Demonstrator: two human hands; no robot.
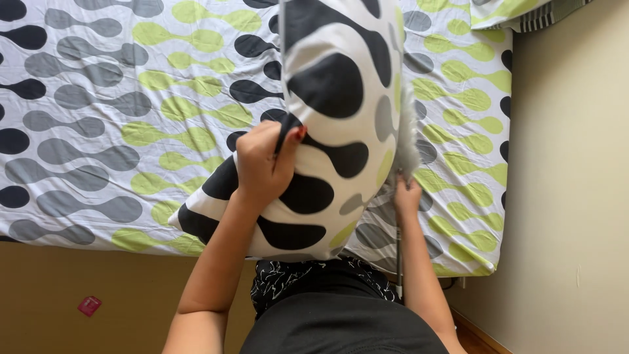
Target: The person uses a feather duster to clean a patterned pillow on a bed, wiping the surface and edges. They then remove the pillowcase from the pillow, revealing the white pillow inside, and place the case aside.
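Fingers [265, 160] pinching pillow [327, 98], upright (long axis vertical)

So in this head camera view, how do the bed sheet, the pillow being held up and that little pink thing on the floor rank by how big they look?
1. Bed sheet, spanning most of the frame.
2. Pillow, though it is raised nearer the camera, so it looks bigger than it is. The left hand grips it.
3. Pink thing, by far the smallest.
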